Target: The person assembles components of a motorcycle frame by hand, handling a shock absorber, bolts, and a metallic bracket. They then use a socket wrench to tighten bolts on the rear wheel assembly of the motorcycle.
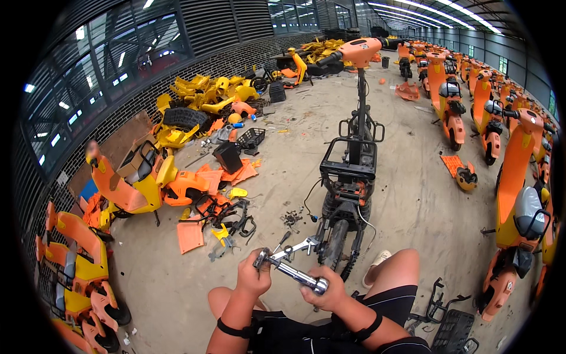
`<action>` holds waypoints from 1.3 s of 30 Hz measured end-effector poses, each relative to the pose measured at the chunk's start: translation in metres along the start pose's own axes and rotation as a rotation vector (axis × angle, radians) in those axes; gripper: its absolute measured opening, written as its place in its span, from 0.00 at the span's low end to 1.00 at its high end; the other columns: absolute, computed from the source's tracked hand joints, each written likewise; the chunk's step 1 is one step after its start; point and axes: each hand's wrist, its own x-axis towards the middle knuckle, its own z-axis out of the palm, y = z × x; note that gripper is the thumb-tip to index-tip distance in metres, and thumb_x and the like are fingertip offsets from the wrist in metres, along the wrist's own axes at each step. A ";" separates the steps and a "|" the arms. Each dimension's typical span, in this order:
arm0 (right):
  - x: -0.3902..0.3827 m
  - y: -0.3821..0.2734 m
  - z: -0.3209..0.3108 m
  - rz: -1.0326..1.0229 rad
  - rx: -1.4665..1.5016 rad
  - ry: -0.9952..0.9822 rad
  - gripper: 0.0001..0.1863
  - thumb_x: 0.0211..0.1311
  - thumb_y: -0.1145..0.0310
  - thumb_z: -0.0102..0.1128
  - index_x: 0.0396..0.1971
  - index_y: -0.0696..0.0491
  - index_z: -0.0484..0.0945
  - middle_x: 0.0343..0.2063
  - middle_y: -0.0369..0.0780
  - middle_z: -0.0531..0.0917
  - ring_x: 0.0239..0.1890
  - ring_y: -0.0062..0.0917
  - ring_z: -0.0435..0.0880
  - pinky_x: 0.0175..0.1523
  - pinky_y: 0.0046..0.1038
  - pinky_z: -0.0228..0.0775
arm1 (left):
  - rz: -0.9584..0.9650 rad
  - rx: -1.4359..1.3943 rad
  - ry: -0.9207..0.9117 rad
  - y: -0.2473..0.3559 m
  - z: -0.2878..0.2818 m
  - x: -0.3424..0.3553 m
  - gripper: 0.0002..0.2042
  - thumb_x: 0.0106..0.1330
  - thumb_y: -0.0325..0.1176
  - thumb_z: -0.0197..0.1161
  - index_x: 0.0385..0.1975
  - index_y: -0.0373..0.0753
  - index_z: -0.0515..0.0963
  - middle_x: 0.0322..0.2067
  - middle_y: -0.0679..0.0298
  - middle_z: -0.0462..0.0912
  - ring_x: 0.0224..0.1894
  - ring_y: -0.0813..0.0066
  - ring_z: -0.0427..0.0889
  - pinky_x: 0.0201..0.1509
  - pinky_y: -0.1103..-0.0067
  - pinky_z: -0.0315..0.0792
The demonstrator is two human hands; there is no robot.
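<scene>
My left hand [252, 275] grips the head end of a silver ratchet wrench [293, 272]. Around the same wrench's handle, lower right, my right hand [326, 292] is closed. A second flat metal wrench [295, 246] pokes out from the head toward the rear wheel [335, 244] of a stripped black scooter frame [349, 171] standing straight ahead. The frame keeps an orange handlebar cover [360, 51] on top. My bent knees sit low in view, and both wrists wear black bands.
Orange and yellow body panels, black baskets and tyres [207, 118] lie heaped at left. Part-stripped scooters [127, 186] stand left. A row of orange scooters [507, 147] lines the right. A black rack [453, 330] lies beside my right leg. Small bolts [291, 218] dot the concrete.
</scene>
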 end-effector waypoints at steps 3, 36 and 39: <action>0.021 0.007 -0.014 -0.571 -0.364 -0.090 0.18 0.50 0.67 0.76 0.37 0.56 0.76 0.25 0.42 0.79 0.26 0.32 0.81 0.34 0.29 0.74 | 0.015 0.027 -0.052 -0.002 -0.005 -0.004 0.09 0.66 0.27 0.61 0.43 0.33 0.77 0.27 0.54 0.83 0.27 0.58 0.84 0.35 0.74 0.76; -0.004 0.001 -0.020 0.272 0.260 -0.024 0.14 0.52 0.68 0.73 0.35 0.53 0.76 0.24 0.41 0.79 0.28 0.33 0.82 0.32 0.29 0.73 | -0.105 -0.067 -0.014 -0.010 0.031 -0.014 0.09 0.70 0.32 0.58 0.39 0.32 0.78 0.25 0.60 0.80 0.27 0.71 0.78 0.34 0.77 0.72; 0.008 0.002 -0.030 -0.377 -0.375 -0.109 0.13 0.51 0.69 0.72 0.34 0.53 0.77 0.24 0.39 0.78 0.28 0.34 0.81 0.33 0.31 0.74 | -0.114 -0.079 -0.049 -0.008 0.027 -0.014 0.09 0.72 0.33 0.57 0.36 0.32 0.78 0.25 0.62 0.80 0.27 0.74 0.77 0.35 0.77 0.72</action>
